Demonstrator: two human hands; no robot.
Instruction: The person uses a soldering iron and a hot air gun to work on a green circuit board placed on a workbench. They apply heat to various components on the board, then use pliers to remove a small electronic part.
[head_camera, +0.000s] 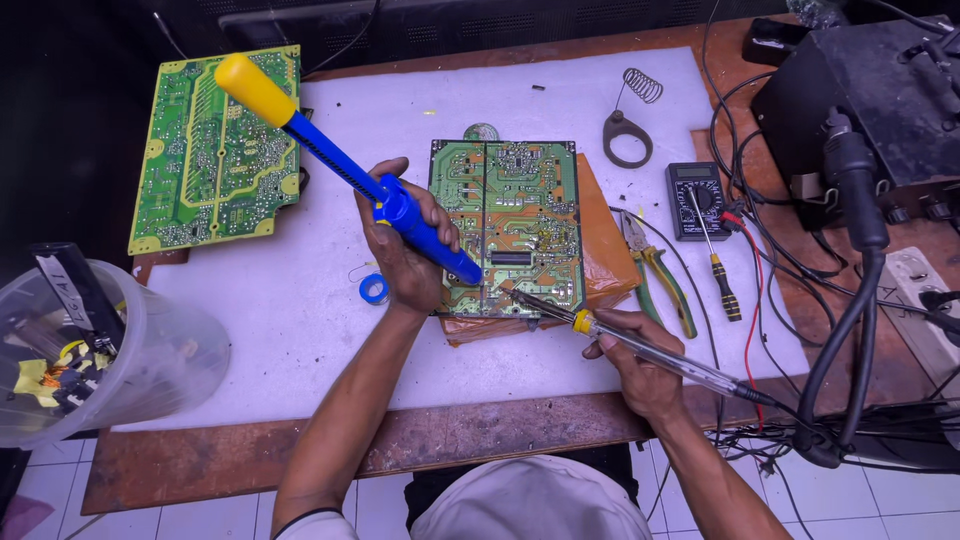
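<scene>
White mat (300, 330): left fingers (425, 215) grip blue pump (400, 210) (yellow-capped), right fingers (610, 335) soldering iron (640, 350).

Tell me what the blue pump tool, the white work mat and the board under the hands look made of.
Blue pump tool: glossy moulded plastic, yellow knob. White work mat: probably foam or felt, matte, slightly fuzzy. Board: likely fibreglass laminate, green lacquer, shiny solder points. Left hand holds the pump; right hand holds a clear-handled soldering iron.
</scene>
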